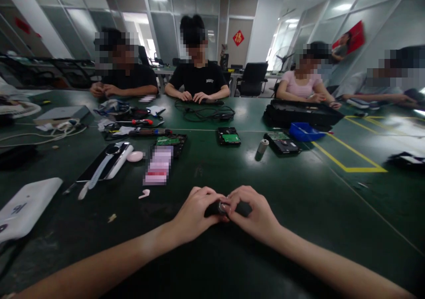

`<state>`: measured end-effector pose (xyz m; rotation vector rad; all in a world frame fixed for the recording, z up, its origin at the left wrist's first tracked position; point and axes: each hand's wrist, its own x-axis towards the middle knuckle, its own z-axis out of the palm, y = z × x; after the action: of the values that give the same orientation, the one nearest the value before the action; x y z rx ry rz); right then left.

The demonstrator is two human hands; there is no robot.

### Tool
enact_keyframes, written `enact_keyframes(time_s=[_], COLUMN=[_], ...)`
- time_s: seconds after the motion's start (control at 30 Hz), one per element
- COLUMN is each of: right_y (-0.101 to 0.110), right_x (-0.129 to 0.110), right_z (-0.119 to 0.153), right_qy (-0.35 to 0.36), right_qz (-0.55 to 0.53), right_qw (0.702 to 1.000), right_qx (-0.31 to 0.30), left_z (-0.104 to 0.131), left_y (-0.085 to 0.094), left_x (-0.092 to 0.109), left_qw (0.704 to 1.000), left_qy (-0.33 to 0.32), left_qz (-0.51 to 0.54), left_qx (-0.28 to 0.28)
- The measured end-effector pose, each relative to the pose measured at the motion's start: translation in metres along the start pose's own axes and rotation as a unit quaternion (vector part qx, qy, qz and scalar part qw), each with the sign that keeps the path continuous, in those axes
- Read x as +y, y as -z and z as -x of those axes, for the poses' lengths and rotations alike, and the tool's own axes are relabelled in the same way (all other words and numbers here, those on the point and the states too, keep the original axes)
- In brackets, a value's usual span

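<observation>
Near the table's front edge, my left hand [195,212] and my right hand [254,208] meet with fingertips pinched together. Between them is a small round thing [222,207] with a silvery rim and dark body; the fingers cover most of it, and its kind cannot be made out. A white earbud [144,194] lies to the left of my hands. Beyond it is a phone with a lit, blurred screen [158,166]. A hard drive [228,136] lies ahead, and a metal cylinder like a battery [261,149] stands beside a second hard drive [283,144].
At left lie a white device [29,206], a watch with a pale strap [99,170], a pink round case [135,156] and a screwdriver [141,122]. Black cable [209,113], a blue tray [305,132] and a black case [302,113] lie farther back. Several people sit opposite.
</observation>
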<state>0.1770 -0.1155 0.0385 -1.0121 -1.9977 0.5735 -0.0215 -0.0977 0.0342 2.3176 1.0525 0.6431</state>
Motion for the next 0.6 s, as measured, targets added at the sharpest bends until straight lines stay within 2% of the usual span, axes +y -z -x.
enact_keyframes(time_s=[0.17,0.3,0.43,0.6], right_y=[0.003,0.013,0.030,0.040], right_x=[0.025,0.039,0.065,0.099], right_z=[-0.036,-0.052,-0.051,-0.036], right_qy=[-0.022,-0.032,-0.057,-0.093], right_qz=[0.000,-0.050,-0.063,-0.012], right_qw=[1.000,0.998,0.995,0.995], right_qx=[0.018,0.033,0.043,-0.021], left_z=[-0.035,-0.049,-0.053,-0.053], left_y=[0.002,0.002,0.000,-0.002], left_x=[-0.024,-0.036,-0.043,-0.048], left_qw=[1.000,0.999,0.998,0.996], left_qy=[0.008,0.025,0.043,0.055], left_qz=[-0.003,0.003,0.024,0.053], left_qx=[0.021,0.029,0.042,0.041])
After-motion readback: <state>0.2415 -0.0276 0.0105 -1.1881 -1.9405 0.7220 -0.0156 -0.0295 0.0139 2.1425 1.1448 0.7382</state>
